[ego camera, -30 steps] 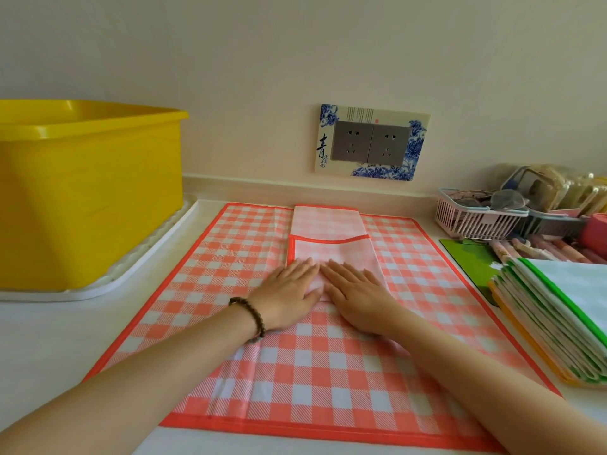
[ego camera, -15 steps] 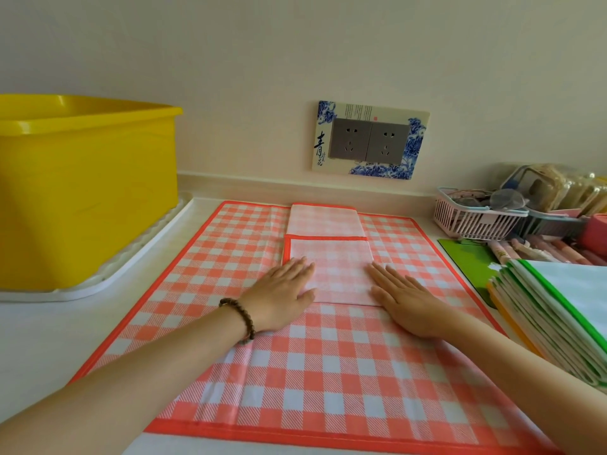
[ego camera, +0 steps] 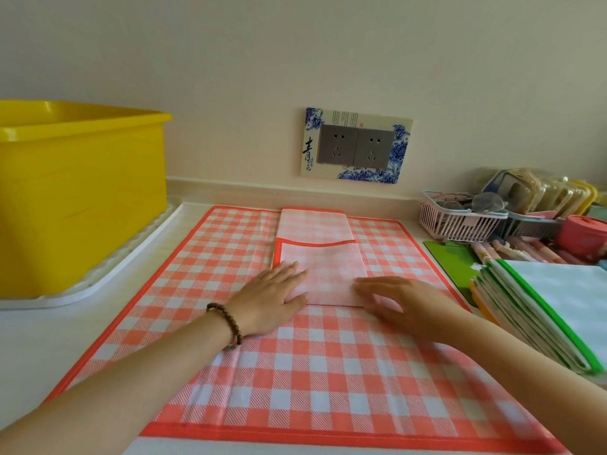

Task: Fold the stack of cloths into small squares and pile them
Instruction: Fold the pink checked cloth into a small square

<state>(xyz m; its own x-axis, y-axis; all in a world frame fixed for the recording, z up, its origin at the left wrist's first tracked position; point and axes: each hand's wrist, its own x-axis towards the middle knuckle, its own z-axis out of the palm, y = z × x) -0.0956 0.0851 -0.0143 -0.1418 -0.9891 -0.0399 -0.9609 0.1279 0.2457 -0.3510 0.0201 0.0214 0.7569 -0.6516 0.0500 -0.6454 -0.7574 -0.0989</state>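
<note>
Since 0.5 s ago the right grip, a bare hand, has slid leftward from the checks beside the folded cloth onto that cloth's near right corner. The left grip has stayed flat on its near left corner.

A pale tabletop runs back to a cream wall, where a blue-patterned plate carries 2 grey sockets. A large orange-and-white checked cloth lies spread over the tabletop.

At the left a yellow tub stands on a white ridged tray. At the right are a pink basket, a green board and, nearest, a stack of cloths with green and orange edges, just beside the right forearm. Only the 2 grips overlap the folded cloth.

That cloth is a narrow strip lying on the checked cloth, toward the far side and about midway across, its near part doubled over with an orange hem along the top and left edges. Both grips are spread flat, palms down, fingers straight, clasping nothing. The left presses the cloth's left edge. The right is motion-blurred, so how firmly it bears on the corner cannot be told. A bead bracelet circles the left wrist.
</note>
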